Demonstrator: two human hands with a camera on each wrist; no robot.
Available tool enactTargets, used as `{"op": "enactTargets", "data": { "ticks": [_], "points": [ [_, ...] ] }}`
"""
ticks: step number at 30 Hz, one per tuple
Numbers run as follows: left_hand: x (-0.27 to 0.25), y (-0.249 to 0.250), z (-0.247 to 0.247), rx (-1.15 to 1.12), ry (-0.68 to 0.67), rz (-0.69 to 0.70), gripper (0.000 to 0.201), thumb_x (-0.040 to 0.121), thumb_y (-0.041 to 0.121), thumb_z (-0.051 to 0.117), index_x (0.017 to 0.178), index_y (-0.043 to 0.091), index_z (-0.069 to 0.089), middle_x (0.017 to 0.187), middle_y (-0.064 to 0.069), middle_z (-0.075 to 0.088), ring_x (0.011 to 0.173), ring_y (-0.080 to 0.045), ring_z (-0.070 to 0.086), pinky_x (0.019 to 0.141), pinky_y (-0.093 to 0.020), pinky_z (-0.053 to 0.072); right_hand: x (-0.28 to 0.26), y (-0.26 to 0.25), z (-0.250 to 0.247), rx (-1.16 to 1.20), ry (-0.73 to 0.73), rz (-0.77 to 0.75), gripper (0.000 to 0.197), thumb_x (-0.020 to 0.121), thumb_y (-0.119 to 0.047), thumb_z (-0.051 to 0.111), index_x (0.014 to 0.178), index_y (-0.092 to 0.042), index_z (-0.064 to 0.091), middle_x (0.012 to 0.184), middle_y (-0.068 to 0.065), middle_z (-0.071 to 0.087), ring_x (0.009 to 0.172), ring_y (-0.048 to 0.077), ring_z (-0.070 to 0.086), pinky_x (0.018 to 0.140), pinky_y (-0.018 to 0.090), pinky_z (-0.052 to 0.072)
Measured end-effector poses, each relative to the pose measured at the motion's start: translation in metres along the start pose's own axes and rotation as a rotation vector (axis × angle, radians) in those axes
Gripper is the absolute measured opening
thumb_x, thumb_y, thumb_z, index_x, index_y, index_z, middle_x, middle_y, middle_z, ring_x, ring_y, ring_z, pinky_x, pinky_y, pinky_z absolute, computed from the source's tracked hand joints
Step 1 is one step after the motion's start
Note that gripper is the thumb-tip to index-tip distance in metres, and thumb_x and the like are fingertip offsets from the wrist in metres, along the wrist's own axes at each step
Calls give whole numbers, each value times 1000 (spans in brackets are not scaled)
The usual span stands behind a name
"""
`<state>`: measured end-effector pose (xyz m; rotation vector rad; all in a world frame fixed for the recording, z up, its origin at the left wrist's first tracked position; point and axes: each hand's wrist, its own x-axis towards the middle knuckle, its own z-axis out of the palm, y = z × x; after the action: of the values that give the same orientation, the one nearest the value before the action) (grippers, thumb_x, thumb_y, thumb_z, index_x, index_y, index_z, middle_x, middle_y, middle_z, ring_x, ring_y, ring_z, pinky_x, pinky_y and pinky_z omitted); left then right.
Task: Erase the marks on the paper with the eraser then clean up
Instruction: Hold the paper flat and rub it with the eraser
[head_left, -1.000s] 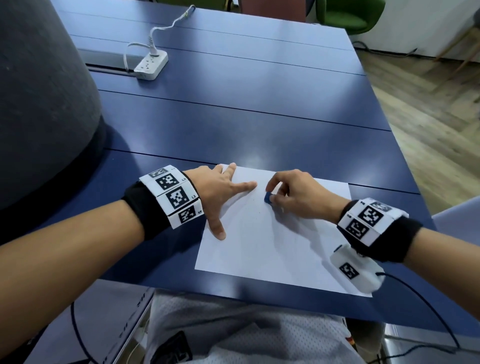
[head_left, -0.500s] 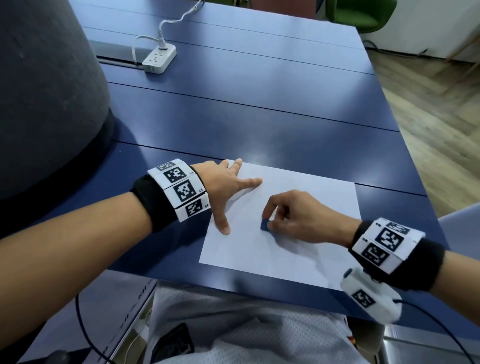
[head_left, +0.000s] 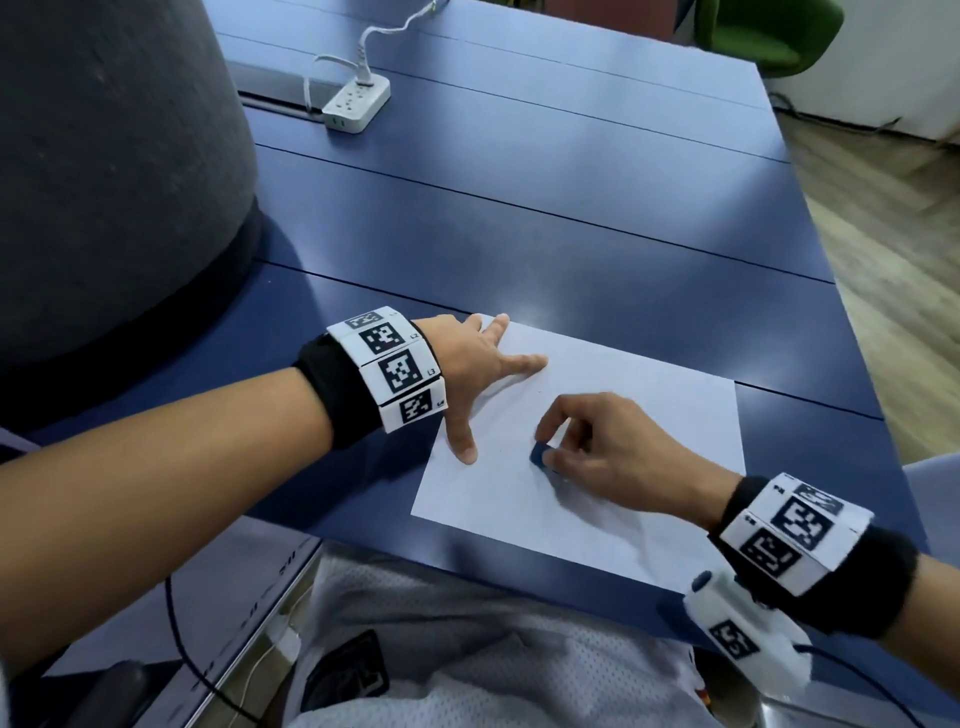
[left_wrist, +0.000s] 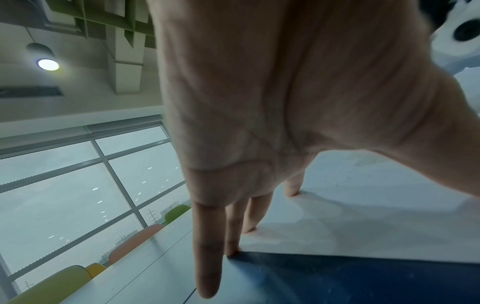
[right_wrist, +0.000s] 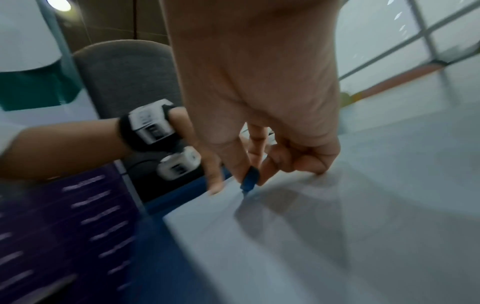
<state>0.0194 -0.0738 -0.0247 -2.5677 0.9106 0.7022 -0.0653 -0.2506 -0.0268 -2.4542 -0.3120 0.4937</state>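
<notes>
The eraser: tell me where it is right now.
In the head view the blue eraser is pinched in the right hand, pressed on the paper near its left half, just right of the left hand's thumb.

Blue eraser (head_left: 538, 455), white paper (head_left: 613, 499) (navy table (head_left: 519, 208)).

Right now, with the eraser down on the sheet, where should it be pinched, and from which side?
Probably by its upper half, from above: the blue eraser stands tilted with its lower end on the paper, so only the top is free. The right hand pinches it there, while the left hand presses the sheet flat.
</notes>
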Motion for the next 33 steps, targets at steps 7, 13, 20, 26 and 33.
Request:
{"op": "enactTargets", "data": {
  "ticks": [7,13,20,26,33],
  "points": [
    [0,0,1,-12,-3,-1,136,53,68,82,149,49,-13,161,-16,-13,149,-31,2,99,-45,41,2,2,-2,-32,2,-4,7,82,-16,67,88,-18,68,59,-9,57,52,-4,53,52,7,38],
    [2,-1,2,-21,-13,-7,137,52,68,82,149,49,-14,161,-15,-16,150,-30,-3,103,-47,42,-4,-2,2,-54,-77,-57,8,82,-17,66,89,-21,68,65,-4,65,54,4,54,55,10,40],
    [0,-1,0,-29,-34,-11,137,54,66,83,149,49,-14,161,-14,-18,150,-29,-4,101,-48,44,-13,-6,5,-27,-171,-99,9,82,-14,65,86,-20,69,62,-2,64,52,5,52,54,11,39],
    [0,-2,0,-25,-39,-2,135,56,66,82,148,49,-15,161,-14,-18,150,-29,-4,100,-44,42,1,9,-9,-24,-27,-52,13,81,-10,64,85,-21,70,57,-6,58,49,4,48,52,10,37],
    [-1,-2,-1,-13,-57,-1,134,58,65,82,149,48,-16,161,-13,-19,150,-28,-5,103,-45,39,20,5,-16,-95,-62,-30,10,81,-14,65,85,-22,69,63,-8,63,52,-2,53,52,7,38]
  ]
}}
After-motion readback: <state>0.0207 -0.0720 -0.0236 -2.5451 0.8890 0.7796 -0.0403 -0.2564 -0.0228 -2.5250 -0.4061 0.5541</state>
